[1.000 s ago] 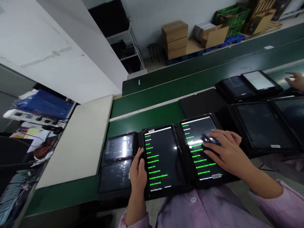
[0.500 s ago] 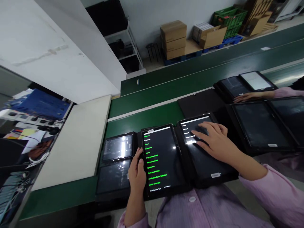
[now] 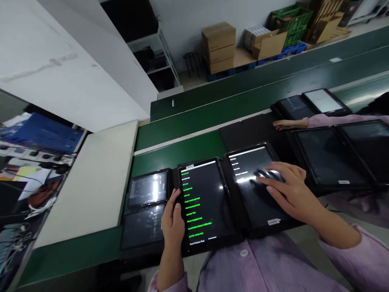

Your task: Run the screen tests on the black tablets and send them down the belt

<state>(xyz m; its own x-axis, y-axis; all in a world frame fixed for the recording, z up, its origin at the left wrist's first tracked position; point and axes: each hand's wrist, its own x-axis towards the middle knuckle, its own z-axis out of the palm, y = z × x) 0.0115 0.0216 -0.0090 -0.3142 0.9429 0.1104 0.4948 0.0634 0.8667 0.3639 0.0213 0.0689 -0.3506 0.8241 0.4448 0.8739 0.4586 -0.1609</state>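
At the left, a pale board [image 3: 88, 182] lies at the end of the green bench [image 3: 194, 148]. Next come two dark screens [image 3: 144, 225], one above the other, the upper catching a bright reflection. The left hand [image 3: 172, 222] touches the left edge of the list tablet [image 3: 206, 202], its fingers close together and its thumb slightly apart. That tablet (mostly green lines of text, a few white) lies just beside the menu tablet [image 3: 255, 202], which shows a few white lines. The right hand [image 3: 290, 188] is over the menu tablet, fingers spread; contact with the glass cannot be told. Farther right, another person's hand [image 3: 287, 124] reaches in above two large dark tablets [image 3: 331, 158].
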